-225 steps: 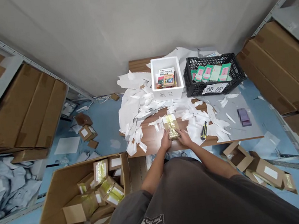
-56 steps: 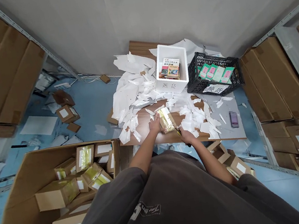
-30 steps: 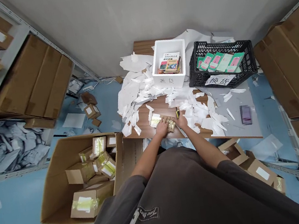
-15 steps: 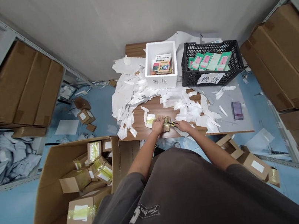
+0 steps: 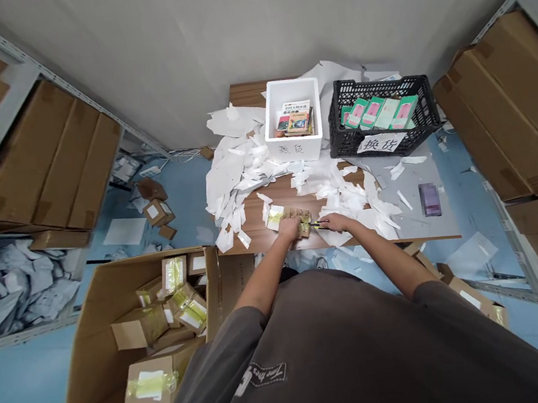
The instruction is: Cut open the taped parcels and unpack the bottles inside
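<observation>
L hand (image 5: 289,227) on taped pkg (image 5: 304,218), R hand (image 5: 335,222) w/ cutter (image 5: 320,225)

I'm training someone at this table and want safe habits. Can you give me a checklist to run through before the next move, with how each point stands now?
1. Left hand on the small taped box: ok, it rests on it.
2. Yellow-and-black cutter held: ok, it is in the right hand.
3. Left hand out of the cutter's line: seems not ok, since the cutter points toward that side.
4. Blade depth: cannot tell, too small to see.
5. Space around the box free of scraps: not ok, torn white paper lies close by.
6. Purple item away from the cutter: ok, it lies farther right.
</observation>
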A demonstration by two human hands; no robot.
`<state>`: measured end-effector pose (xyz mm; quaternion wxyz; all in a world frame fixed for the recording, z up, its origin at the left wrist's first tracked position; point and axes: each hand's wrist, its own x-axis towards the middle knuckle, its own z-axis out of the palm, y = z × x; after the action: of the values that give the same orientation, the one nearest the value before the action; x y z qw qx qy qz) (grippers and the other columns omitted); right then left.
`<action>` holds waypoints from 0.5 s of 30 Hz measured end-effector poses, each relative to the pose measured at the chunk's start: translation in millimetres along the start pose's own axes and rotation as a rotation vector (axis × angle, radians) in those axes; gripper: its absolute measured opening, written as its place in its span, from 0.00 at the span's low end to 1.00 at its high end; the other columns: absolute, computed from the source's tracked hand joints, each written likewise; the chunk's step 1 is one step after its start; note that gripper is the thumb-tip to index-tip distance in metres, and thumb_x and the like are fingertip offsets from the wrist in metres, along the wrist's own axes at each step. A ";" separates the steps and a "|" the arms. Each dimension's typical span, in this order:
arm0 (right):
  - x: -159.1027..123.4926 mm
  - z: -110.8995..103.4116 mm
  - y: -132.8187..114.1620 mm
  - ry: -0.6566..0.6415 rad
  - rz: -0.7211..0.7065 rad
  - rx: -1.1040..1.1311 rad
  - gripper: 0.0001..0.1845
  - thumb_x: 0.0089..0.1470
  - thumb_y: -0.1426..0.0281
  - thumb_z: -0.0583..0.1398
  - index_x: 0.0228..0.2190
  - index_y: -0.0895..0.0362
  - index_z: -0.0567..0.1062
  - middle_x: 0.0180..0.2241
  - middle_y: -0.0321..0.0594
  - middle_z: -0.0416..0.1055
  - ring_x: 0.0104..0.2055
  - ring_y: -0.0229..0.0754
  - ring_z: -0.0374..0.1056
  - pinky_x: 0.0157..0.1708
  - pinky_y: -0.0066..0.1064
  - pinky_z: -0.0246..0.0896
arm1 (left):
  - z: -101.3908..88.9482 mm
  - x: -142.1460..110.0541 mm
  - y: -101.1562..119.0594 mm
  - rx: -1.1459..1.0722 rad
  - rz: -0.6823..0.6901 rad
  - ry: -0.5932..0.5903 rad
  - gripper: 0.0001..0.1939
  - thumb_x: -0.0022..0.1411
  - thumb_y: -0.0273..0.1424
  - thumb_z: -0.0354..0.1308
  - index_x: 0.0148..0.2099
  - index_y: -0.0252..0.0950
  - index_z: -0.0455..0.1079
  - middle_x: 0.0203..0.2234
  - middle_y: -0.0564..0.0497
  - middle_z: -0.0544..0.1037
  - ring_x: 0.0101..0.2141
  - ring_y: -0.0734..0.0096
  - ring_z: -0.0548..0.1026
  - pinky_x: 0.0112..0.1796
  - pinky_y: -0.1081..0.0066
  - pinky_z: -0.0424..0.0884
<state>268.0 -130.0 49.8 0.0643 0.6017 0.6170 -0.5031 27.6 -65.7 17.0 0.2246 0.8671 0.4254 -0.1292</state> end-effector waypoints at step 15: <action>-52.5 43.7 28.6 0.235 0.175 -0.002 0.27 0.78 0.53 0.48 0.57 0.52 0.79 0.53 0.46 0.82 0.51 0.52 0.77 0.45 0.32 0.65 | -1.1 2.3 -32.9 -0.058 -0.004 0.103 0.49 0.65 0.40 0.71 0.80 0.44 0.52 0.72 0.37 0.67 0.73 0.41 0.60 0.69 0.48 0.60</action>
<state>282.1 -202.7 49.0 0.0360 0.7078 0.5662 -0.4210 2.8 -45.9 7.8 0.2275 0.8649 0.4415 -0.0726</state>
